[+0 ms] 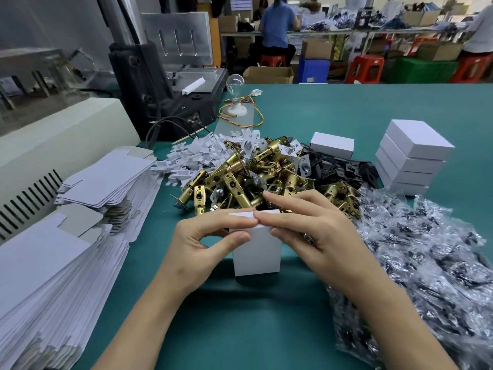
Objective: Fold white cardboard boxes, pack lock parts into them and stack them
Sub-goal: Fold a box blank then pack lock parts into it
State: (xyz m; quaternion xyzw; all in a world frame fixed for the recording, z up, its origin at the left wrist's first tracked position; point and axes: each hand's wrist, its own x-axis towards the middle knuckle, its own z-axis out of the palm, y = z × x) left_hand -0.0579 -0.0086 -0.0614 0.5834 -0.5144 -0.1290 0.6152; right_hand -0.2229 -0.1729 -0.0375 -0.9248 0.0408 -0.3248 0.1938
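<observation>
my box (256, 252) was matt white card | latches (240, 180) were shiny brass-coloured metal | bags (426, 263) were glossy crinkled clear plastic | bench (240, 329) was matt green

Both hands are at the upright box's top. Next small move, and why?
Probably tuck the top flap home. The left hand and right hand pinch the top edge of the white box, upright on the table; then it could join the stack of closed boxes.

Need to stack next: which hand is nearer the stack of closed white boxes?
Right. The right hand holds the upright box on the side facing the stack of closed boxes, which sits farther back right; the left hand holds the box's opposite side, farther off.
</observation>
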